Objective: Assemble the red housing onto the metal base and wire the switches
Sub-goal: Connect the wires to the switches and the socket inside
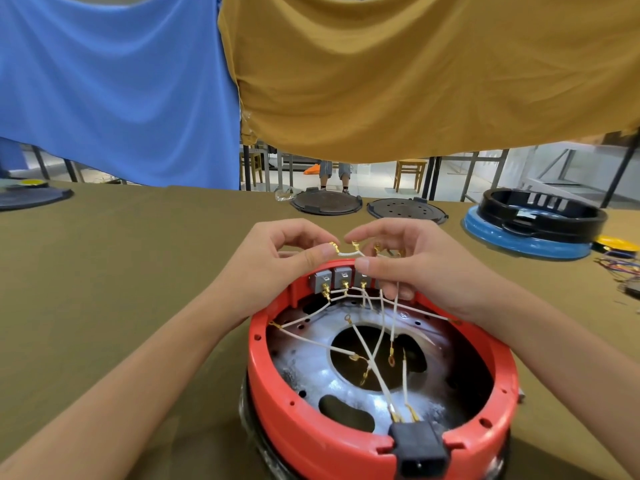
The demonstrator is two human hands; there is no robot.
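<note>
Socket (418, 449), black, sits nearest you in the rim of the red housing (301, 420), which already rests over the metal base (311, 375) on the olive table (114, 271). White wires (372, 367) with gold terminals cross the opening, several running to the grey switches (341, 278) along the housing's far wall. Just above them, your left hand (277, 268) pinches one gold end of a short white jumper wire (347, 252) between thumb and forefinger; your right hand (412, 268) pinches the other end, its lower fingers curled among loose wires. Farther off lie two dark round plates (367, 205) and a black ring on a blue base (533, 226).
</note>
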